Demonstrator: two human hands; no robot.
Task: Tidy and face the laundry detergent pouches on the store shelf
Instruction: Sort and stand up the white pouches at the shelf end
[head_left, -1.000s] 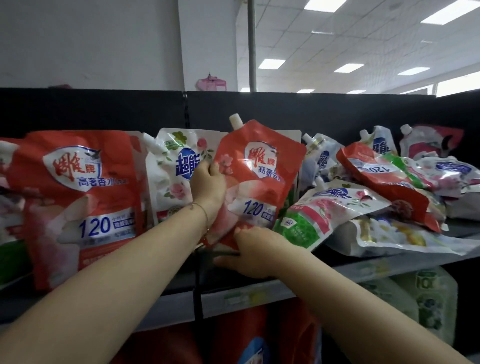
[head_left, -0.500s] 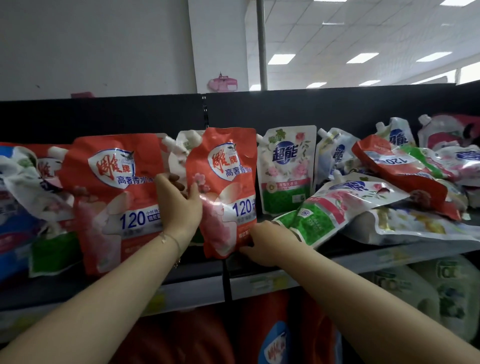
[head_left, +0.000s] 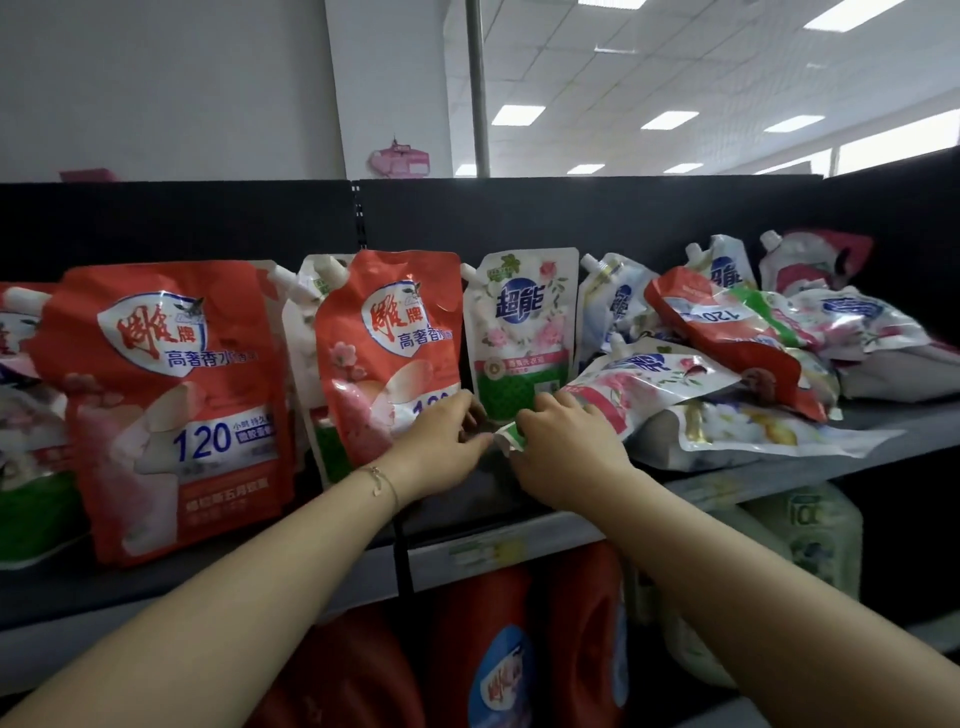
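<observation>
**Both hands meet at the slumped pouch**

Left first: the red pouch (head_left: 389, 338) stands upright, spout up, label facing us. Our left hand (head_left: 441, 447) sits at its lower right corner, fingers bent; we cannot tell if it grips anything. Our right hand (head_left: 566, 457) pinches the near corner of the slumped white pouch (head_left: 654, 384). This pouch lies lengthwise on the shelf (head_left: 909, 421), slanting up to the right.

Reaching forward and up with both forearms, nearly meeting — left hand (head_left: 441, 447) with fingers bent, right hand (head_left: 566, 457) pinching a pouch corner (head_left: 511, 440).
</observation>
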